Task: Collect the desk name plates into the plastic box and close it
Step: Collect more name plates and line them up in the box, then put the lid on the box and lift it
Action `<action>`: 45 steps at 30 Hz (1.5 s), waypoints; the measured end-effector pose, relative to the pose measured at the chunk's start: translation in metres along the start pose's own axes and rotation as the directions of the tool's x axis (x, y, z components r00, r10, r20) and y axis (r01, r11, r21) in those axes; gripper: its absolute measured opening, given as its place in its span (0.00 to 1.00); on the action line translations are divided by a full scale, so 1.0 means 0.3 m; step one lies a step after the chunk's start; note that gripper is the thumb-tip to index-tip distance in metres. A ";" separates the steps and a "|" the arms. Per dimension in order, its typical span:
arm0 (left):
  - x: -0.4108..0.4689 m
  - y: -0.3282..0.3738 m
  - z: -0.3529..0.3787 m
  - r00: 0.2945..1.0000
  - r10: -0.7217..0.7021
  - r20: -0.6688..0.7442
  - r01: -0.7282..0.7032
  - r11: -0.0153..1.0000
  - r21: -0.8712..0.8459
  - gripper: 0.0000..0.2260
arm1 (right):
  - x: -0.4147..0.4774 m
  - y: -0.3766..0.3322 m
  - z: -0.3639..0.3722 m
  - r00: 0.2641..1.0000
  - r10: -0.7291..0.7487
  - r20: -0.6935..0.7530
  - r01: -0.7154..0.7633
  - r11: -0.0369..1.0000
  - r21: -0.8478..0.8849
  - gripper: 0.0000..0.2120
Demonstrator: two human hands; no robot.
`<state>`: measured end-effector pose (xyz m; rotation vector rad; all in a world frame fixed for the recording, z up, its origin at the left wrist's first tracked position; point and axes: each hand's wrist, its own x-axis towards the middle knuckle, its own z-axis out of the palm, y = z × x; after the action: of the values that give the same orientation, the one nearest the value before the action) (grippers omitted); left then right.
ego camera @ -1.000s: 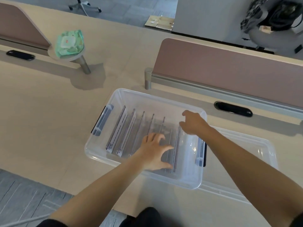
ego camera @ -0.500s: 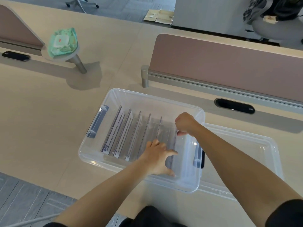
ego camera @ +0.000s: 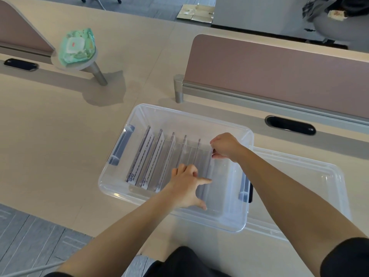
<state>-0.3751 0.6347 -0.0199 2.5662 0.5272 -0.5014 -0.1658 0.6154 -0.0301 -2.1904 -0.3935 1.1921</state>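
Clear name plate (ego camera: 206,172) between both hands.

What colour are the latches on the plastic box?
Translucent blue-grey latches on the clear plastic box, seen in the head view.

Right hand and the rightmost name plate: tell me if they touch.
Touching. In the head view the right hand has its fingers pinched on the top far corner of the rightmost name plate, which stands in the plastic box.

Office premises: long beige shared desk (ego camera: 60,136), mauve fabric-covered divider screens (ego camera: 279,76), black oval cable ports (ego camera: 290,127), grey carpet tiles (ego camera: 30,236).
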 end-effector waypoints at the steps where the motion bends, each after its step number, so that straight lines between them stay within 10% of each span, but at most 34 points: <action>1: -0.001 -0.002 -0.001 1.000 0.005 -0.002 -0.005 1.000 0.008 0.39 | 0.007 0.002 0.003 1.000 -0.001 0.002 0.001 1.000 0.006 0.04; 30: -0.012 0.002 -0.001 0.998 -0.056 -0.008 0.056 0.992 0.114 0.38 | -0.038 0.025 0.044 0.997 -0.002 -0.082 0.010 0.995 0.097 0.11; 45: -0.034 0.089 -0.142 0.955 0.111 -0.274 -0.215 0.898 -0.384 0.09 | -0.566 0.066 -0.248 0.953 -0.248 -0.174 0.179 0.924 -0.337 0.06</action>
<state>-0.3612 0.6318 0.0293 2.2443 0.4373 -0.0022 -0.1979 0.4846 0.0988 -2.4420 -0.7571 0.8061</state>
